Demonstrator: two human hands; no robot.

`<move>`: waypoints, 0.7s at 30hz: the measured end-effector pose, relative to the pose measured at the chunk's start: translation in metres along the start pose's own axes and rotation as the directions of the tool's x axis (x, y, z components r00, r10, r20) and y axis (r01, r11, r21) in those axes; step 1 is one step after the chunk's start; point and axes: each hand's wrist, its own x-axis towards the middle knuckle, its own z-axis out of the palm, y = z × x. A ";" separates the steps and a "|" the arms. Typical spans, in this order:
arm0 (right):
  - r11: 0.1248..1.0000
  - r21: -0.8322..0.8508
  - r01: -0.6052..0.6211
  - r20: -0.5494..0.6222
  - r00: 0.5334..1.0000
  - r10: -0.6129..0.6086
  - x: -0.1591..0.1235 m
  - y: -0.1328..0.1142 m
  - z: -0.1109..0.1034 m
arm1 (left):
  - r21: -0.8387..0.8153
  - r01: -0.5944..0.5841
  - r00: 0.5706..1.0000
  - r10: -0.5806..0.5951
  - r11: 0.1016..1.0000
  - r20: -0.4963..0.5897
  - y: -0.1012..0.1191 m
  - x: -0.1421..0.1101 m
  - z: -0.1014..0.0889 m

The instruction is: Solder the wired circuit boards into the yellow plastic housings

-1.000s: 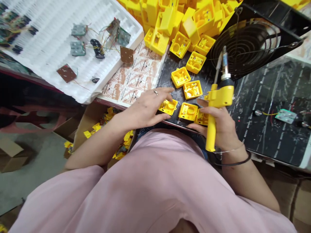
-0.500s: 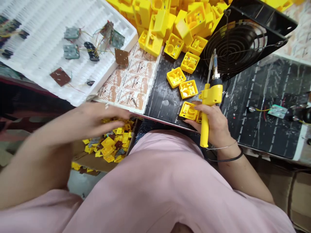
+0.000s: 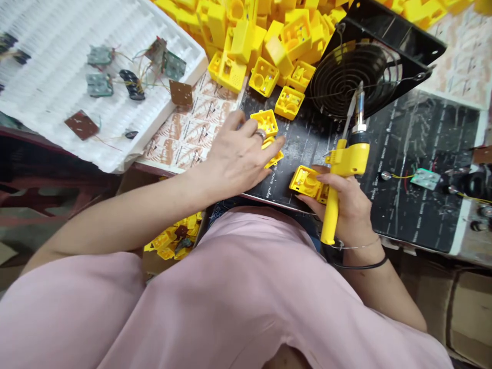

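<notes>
My left hand (image 3: 242, 154) is over the bench mat with its fingers curled around two small yellow plastic housings, one housing (image 3: 265, 122) behind the other (image 3: 273, 156). Its palm hides part of them. In my right hand (image 3: 348, 202) is a yellow soldering gun (image 3: 348, 159), its metal tip pointing away from me. The thumb and fingers of that same hand also pinch a yellow housing (image 3: 305, 180) at the mat's near edge, with another yellow piece partly hidden beside it.
A black fan (image 3: 357, 72) stands behind the soldering gun. Yellow housings (image 3: 238, 41) are heaped at the back. On the left, a white foam tray (image 3: 126, 123) carries circuit boards and wires. A wired green board (image 3: 425, 178) lies at right. A box of yellow parts (image 3: 172, 238) sits below the bench.
My left hand has swung from the bench's near edge onto two housings, and one has shifted left. My right hand keeps hold of the soldering gun and housing, moved slightly right.
</notes>
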 end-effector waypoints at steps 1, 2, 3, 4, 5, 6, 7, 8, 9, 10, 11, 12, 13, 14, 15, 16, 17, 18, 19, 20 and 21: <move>1.000 0.013 0.006 0.006 1.000 -0.006 0.003 0.000 0.004 | 0.007 0.037 0.999 -0.037 0.999 -0.004 0.002 -0.010 -0.001; 1.000 0.024 0.014 0.011 1.000 -0.014 0.006 0.000 0.010 | 0.006 0.056 0.998 -0.056 0.998 -0.008 0.001 -0.017 -0.002; 0.999 0.030 0.019 0.016 1.000 -0.020 0.010 -0.001 0.015 | 0.003 0.060 0.998 -0.060 0.998 -0.011 -0.002 -0.022 -0.002; 0.999 0.032 0.024 0.023 0.999 -0.025 0.013 -0.001 0.020 | -0.002 0.071 0.997 -0.071 0.998 -0.028 -0.008 -0.023 -0.004; 0.999 0.032 0.026 0.029 0.999 -0.027 0.015 -0.002 0.025 | -0.011 0.091 0.994 -0.092 0.996 -0.053 -0.016 -0.022 -0.006; 0.999 0.030 0.028 0.032 0.999 -0.029 0.017 -0.002 0.029 | -0.026 0.119 0.990 -0.121 0.993 -0.073 -0.026 -0.017 -0.007; 0.999 0.030 0.028 0.035 0.999 -0.029 0.018 -0.002 0.032 | -0.049 0.140 0.986 -0.144 0.989 -0.084 -0.036 -0.010 -0.008; 0.999 0.029 0.026 0.038 0.999 -0.027 0.019 -0.003 0.033 | -0.085 0.144 0.985 -0.151 0.986 -0.085 -0.046 -0.001 -0.007; 0.999 0.026 0.023 0.043 0.999 -0.024 0.019 -0.004 0.034 | -0.134 0.119 0.989 -0.129 0.984 -0.069 -0.055 0.009 -0.004; 1.000 0.021 0.021 0.049 0.999 -0.022 0.018 -0.004 0.034 | -0.185 0.068 0.996 -0.078 0.980 -0.049 -0.062 0.020 0.000; 1.000 0.014 0.019 0.055 0.998 -0.020 0.017 -0.005 0.033 | -0.229 0.011 0.999 -0.019 0.973 -0.031 -0.068 0.030 0.006; 1.000 0.012 0.018 0.062 0.998 -0.019 0.016 -0.006 0.032 | -0.257 -0.034 0.999 0.027 0.966 -0.032 -0.073 0.039 0.013; 1.000 0.013 0.020 0.067 0.998 -0.021 0.016 -0.006 0.031 | -0.272 -0.064 0.998 0.054 0.960 -0.044 -0.078 0.045 0.019; 1.000 0.018 0.023 0.067 0.997 -0.025 0.015 -0.006 0.030 | -0.275 -0.073 0.997 0.060 0.959 -0.056 -0.084 0.048 0.023; 0.999 0.023 0.031 0.064 0.997 -0.033 0.015 -0.006 0.029 | -0.269 -0.074 0.997 0.062 0.960 -0.054 -0.090 0.047 0.025; 0.999 0.028 0.041 0.060 0.997 -0.042 0.015 -0.005 0.028 | -0.267 -0.078 0.997 0.073 0.961 -0.030 -0.098 0.043 0.025; 0.998 0.031 0.050 0.059 0.997 -0.051 0.016 -0.004 0.028 | -0.276 -0.093 0.995 0.100 0.957 0.011 -0.106 0.036 0.022; 0.998 0.033 0.057 0.058 0.997 -0.058 0.018 -0.003 0.028 | -0.301 -0.122 0.986 0.149 0.946 0.068 -0.114 0.025 0.018; 0.997 0.036 0.062 0.058 0.996 -0.064 0.020 -0.002 0.029 | -0.346 -0.161 0.970 0.213 0.924 0.119 -0.121 0.012 0.014; 0.997 0.041 0.063 0.059 0.996 -0.065 0.022 -0.001 0.030 | -0.398 -0.195 0.950 0.274 0.897 0.152 -0.127 -0.001 0.010; 0.997 0.047 0.063 0.060 0.996 -0.065 0.025 0.000 0.032 | -0.447 -0.212 0.938 0.309 0.869 0.156 -0.130 -0.016 0.007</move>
